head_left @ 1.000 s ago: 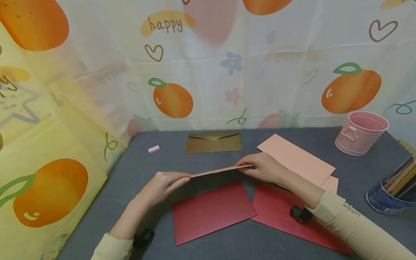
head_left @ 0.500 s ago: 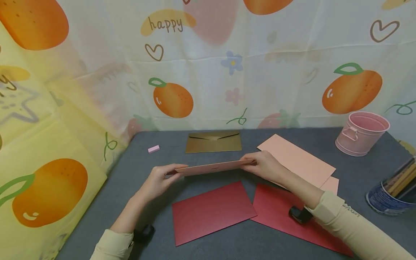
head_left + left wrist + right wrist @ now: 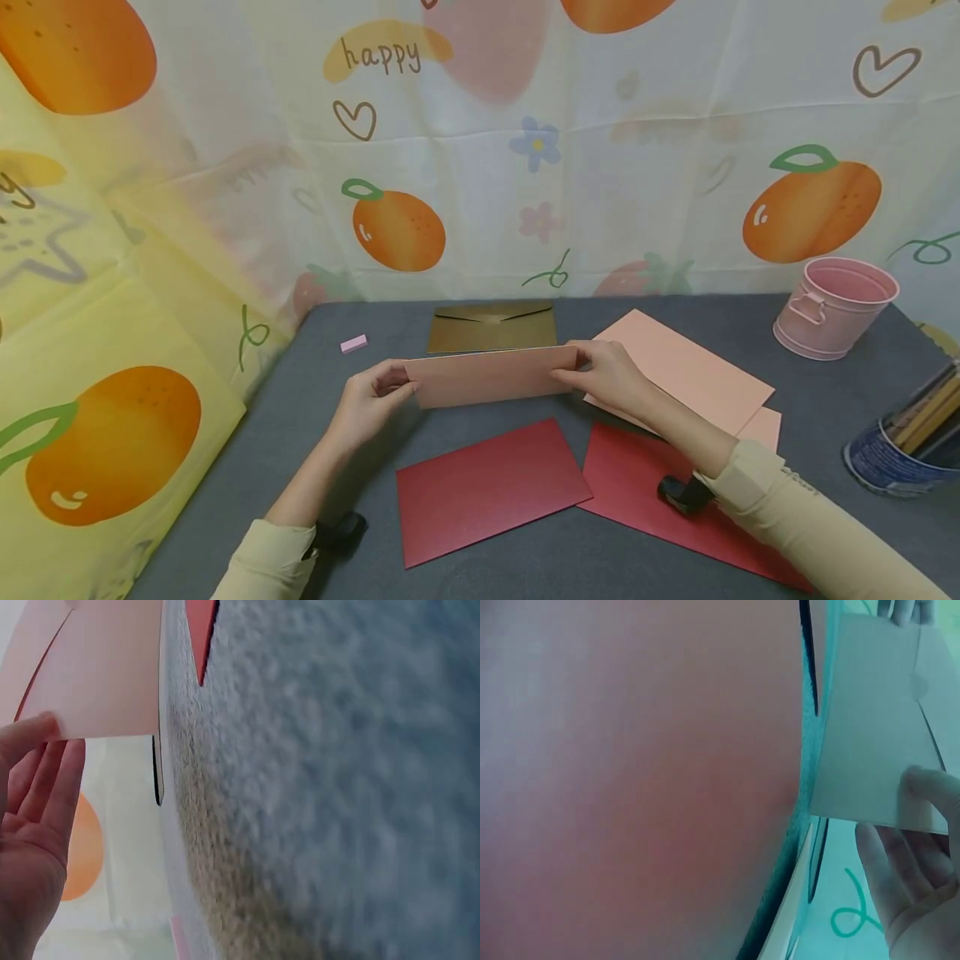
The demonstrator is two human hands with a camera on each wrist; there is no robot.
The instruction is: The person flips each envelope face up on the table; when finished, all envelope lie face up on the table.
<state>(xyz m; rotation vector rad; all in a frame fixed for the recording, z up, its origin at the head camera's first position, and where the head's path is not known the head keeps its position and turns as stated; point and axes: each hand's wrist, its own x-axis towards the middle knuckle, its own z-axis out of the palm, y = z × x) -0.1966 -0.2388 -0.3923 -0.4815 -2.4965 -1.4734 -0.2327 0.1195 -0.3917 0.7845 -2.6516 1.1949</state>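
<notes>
A pale pink envelope (image 3: 487,379) is held up off the table between both hands, tilted with one broad face toward me. My left hand (image 3: 371,404) pinches its left end, the thumb on the near face and the fingers behind. At the other end my right hand (image 3: 609,373) pinches it the same way. Both wrist views show a flap line across the envelope (image 3: 112,675). Beneath it lies a dark red envelope (image 3: 491,496), and a second red envelope (image 3: 637,487) lies partly under the right forearm.
Behind the held envelope sits a gold envelope (image 3: 491,329). More pink envelopes (image 3: 690,367) overlap at the right. Farther right stand a pink bucket (image 3: 832,312) and a blue cup (image 3: 892,458) of pencils. A small pink block (image 3: 354,343) lies at the back left.
The pink envelope has turned from nearly edge-on to showing its broad face. Both hands have risen slightly with it and keep hold of its ends.
</notes>
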